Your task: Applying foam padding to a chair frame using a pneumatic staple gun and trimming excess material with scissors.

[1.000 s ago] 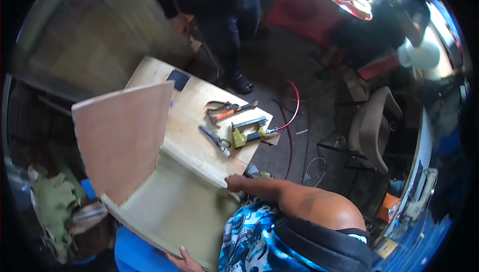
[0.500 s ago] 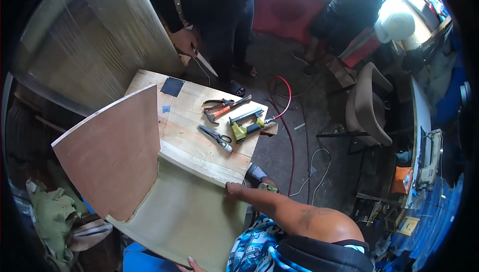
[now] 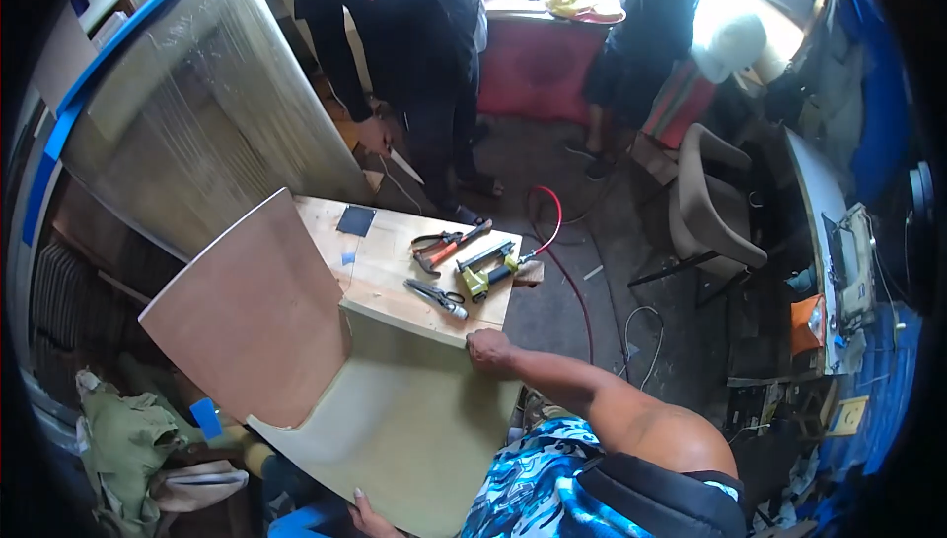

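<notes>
A curved chair shell has a bare brown plywood back (image 3: 256, 306) and a seat covered with olive-green padding (image 3: 424, 420). It stands at the near side of a wooden workbench (image 3: 380, 286) and overlaps its edge. My right hand (image 3: 488, 349) is closed round the seat's far right corner. Low in the picture, my left hand (image 3: 373, 516) grips the seat's near edge, its underside fingers partly hidden. On the bench lie scissors (image 3: 434, 295), an orange-handled hammer (image 3: 449, 247), black-and-red pliers (image 3: 434, 240) and a green staple gun (image 3: 483, 277).
A red air hose (image 3: 558, 217) loops from the staple gun to the floor. Beyond the bench, a person in dark clothes holds a knife (image 3: 406, 165); another person is behind. A wrapped panel (image 3: 207, 94) leans at left. A brown chair (image 3: 705, 203) and sewing machine (image 3: 850, 257) are at right.
My view has tilted, bringing more of the far area into sight. The shell has shifted left relative to the dark square on the bench, with both hands still holding it.
</notes>
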### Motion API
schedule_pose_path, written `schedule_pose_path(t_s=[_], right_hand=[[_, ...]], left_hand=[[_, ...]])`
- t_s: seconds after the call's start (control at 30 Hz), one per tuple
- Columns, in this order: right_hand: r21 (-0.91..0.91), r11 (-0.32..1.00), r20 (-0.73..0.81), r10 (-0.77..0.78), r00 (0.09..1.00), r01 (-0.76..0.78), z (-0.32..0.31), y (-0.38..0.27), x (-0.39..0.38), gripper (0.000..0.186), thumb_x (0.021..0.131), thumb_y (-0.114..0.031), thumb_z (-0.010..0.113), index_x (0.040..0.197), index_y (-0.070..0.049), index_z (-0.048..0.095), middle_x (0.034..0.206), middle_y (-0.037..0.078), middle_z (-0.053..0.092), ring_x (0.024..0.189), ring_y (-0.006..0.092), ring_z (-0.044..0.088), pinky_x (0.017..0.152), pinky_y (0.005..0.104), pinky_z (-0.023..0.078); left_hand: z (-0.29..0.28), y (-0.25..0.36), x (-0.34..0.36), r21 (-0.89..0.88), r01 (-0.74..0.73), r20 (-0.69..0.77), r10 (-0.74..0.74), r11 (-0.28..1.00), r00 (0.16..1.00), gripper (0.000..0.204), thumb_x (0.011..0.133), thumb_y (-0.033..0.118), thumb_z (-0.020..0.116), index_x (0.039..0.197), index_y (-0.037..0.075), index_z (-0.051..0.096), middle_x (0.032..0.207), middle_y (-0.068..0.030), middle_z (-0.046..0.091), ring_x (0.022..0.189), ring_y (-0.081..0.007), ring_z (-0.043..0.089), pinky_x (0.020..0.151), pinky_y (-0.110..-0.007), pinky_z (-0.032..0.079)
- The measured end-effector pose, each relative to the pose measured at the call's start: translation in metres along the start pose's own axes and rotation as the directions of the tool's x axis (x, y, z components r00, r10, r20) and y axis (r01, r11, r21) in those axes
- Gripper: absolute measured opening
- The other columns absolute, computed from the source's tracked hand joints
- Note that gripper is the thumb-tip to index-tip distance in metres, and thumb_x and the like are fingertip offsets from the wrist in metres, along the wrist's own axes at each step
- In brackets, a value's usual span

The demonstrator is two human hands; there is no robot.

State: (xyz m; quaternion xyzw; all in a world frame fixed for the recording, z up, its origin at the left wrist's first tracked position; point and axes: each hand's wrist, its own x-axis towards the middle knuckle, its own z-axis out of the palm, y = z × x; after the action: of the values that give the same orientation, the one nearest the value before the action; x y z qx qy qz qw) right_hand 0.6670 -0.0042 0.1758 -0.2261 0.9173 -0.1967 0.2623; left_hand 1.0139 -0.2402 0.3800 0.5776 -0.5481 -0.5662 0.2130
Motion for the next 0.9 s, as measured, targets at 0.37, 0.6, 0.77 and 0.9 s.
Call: schedule_pose_path(t_s=[0.37, 0.6, 0.77, 0.9], right_hand=[[-0.315, 0.942, -0.143, -0.167, 0.976, 0.115, -0.165, -0.072, -0.075, 0.018, 0.079, -0.015, 0.068, 0.088, -0.004, 0.078, 0.089, 0.016, 0.076, 0.088, 0.0334, 0.076, 0.078, 0.0435, 0.060], [-0.429, 0.882, 0.025, -0.202, 0.979, 0.193, -0.218, -0.134, -0.088, 0.020, 0.075, -0.019, 0.067, 0.083, -0.003, 0.077, 0.090, 0.017, 0.076, 0.088, 0.0333, 0.075, 0.075, 0.0460, 0.058], [-0.484, 0.841, 0.144, -0.197, 0.970, 0.243, -0.245, -0.153, -0.101, 0.027, 0.079, -0.023, 0.068, 0.092, -0.002, 0.079, 0.096, 0.018, 0.076, 0.095, 0.0334, 0.074, 0.081, 0.0445, 0.057], [-0.151, 0.928, 0.118, -0.325, 0.938, 0.340, -0.279, -0.139, -0.128, 0.043, 0.090, -0.032, 0.067, 0.124, -0.007, 0.073, 0.104, 0.019, 0.076, 0.101, 0.0313, 0.073, 0.083, 0.0426, 0.057]], left_hand=[[-0.043, -0.098, 0.109, -0.331, 0.269, 0.501, -0.073, 0.904, 0.862, 0.057, 0.100, 0.042, 0.053, 0.137, -0.001, 0.057, 0.132, -0.0204, 0.065, 0.118, -0.0340, 0.064, 0.102, -0.047, 0.052], [-0.072, -0.063, 0.082, -0.370, 0.450, 0.753, -0.022, 0.813, 0.658, 0.061, 0.099, 0.052, 0.048, 0.136, 0.006, 0.062, 0.130, -0.0162, 0.067, 0.109, -0.0335, 0.067, 0.096, -0.049, 0.055], [-0.068, -0.018, 0.059, -0.362, 0.495, 0.833, 0.036, 0.790, 0.552, 0.058, 0.102, 0.051, 0.047, 0.136, 0.007, 0.062, 0.131, -0.0136, 0.068, 0.110, -0.0299, 0.067, 0.097, -0.047, 0.053], [-0.071, -0.010, 0.066, -0.364, 0.413, 0.755, 0.005, 0.835, 0.655, 0.053, 0.104, 0.047, 0.048, 0.134, 0.007, 0.062, 0.130, -0.0114, 0.068, 0.111, -0.0262, 0.066, 0.098, -0.043, 0.052]])
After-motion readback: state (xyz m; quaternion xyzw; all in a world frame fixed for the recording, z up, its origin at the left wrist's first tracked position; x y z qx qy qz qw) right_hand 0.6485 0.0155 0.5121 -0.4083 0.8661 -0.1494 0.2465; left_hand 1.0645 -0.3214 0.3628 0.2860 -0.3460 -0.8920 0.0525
